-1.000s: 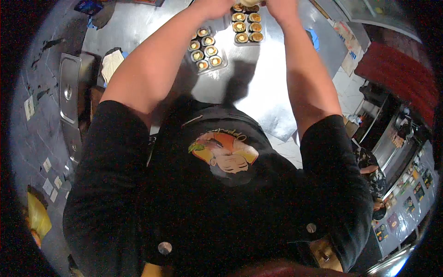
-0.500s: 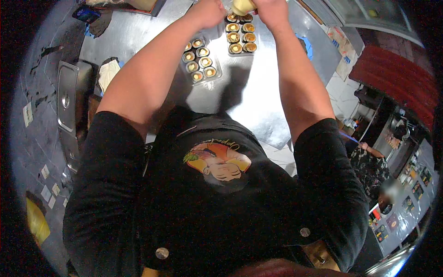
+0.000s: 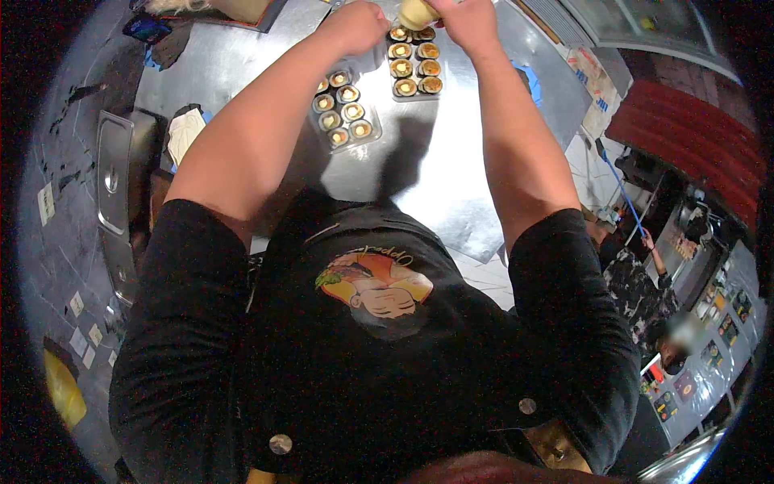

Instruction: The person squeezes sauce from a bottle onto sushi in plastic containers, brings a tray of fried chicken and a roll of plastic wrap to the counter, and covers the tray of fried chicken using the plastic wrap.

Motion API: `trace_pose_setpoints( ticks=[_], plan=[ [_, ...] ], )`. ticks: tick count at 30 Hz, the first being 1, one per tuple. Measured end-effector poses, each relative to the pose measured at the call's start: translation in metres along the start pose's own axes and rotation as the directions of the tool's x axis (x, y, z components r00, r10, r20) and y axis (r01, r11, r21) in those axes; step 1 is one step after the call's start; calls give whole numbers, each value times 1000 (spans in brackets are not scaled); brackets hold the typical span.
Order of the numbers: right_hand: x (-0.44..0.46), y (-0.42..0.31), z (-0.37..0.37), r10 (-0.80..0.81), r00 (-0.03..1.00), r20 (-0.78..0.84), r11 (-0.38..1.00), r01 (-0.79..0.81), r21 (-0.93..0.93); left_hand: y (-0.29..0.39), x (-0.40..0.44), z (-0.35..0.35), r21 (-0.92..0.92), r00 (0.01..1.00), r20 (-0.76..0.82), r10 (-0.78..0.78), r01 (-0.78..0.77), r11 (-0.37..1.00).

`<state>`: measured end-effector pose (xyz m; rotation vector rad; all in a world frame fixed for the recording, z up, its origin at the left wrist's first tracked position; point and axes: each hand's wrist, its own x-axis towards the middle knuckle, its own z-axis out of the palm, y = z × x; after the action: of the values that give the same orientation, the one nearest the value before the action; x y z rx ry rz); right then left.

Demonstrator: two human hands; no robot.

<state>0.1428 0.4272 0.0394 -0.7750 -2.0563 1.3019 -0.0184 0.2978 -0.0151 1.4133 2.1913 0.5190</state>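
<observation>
My right hand [image 3: 470,24] is wrapped round a pale yellow squeeze bottle [image 3: 418,13], tilted over the far end of a clear tray [image 3: 417,98] of sushi rolls [image 3: 405,86]. Pale dollops top the left-hand row of those rolls; the right-hand row looks bare. Beside the bottle, my left hand [image 3: 355,29] is closed, its fingers curled, and whatever it may hold is hidden. Below it, nearer me, sits a second clear tray [image 3: 367,139] of sushi rolls [image 3: 348,94] with pale dollops, partly covered by my left forearm.
Both trays rest on a shiny metal table [image 3: 459,173]. A white cloth [image 3: 185,133] and a metal pan lid [image 3: 115,173] lie to the left. A dark-edged box [image 3: 242,10] stands at the far left. At right, another person [image 3: 641,290] holds a blue stick [image 3: 625,189].
My hands and the bottle have shifted slightly left in view, along with the trays. At right, the other person's blue stick now shows raised and more fully.
</observation>
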Motion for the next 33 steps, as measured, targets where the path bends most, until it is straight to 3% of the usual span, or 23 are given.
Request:
trace_pose_setpoints(
  ticks=[1,2,3,4,6,7,9,10,12,15,18,22,24,33],
  plan=[
    [0,-5,-4,0,1000,0,1000,0,-1,2,1,-2,-54,999,43,-26,28,998],
    [-1,-26,-9,130,991,20,989,-129,-74,4,1,-3,-106,995,88,-49,59,993],
    [-2,-38,-12,259,965,31,956,-252,-148,3,3,1,-107,995,87,-48,57,993],
    [-1,-33,-13,259,965,30,956,-252,-150,2,6,5,-71,999,41,12,-9,997],
    [2,-11,-17,-35,999,-13,988,33,-148,5,9,8,-33,997,-4,77,-77,996],
    [4,-2,-19,-37,999,-14,988,34,-150,10,8,9,-51,998,-15,59,-59,997],
    [6,1,-20,-201,978,-48,969,192,-157,13,10,12,-71,999,-27,43,-45,996],
    [5,2,-24,-202,978,-49,968,192,-159,14,10,12,-93,998,-29,63,-65,994],
    [-1,-18,-29,195,981,0,974,-193,-119,14,13,18,-115,996,-29,84,-87,990],
    [-4,-17,-33,219,976,5,969,-217,-117,14,17,23,-57,994,-20,108,-109,992],
    [-4,-4,-29,105,994,-34,994,-106,-31,14,20,25,-43,988,-25,152,-153,987],
    [-1,10,-29,29,999,-46,998,-31,-51,19,20,21,-9,994,-13,112,-112,994],
    [0,18,-26,-19,999,-27,999,21,48,22,18,18,3,996,2,93,-93,996],
    [1,22,-29,-31,999,-33,999,31,-27,24,16,15,-54,998,18,62,-60,997]
  ],
)
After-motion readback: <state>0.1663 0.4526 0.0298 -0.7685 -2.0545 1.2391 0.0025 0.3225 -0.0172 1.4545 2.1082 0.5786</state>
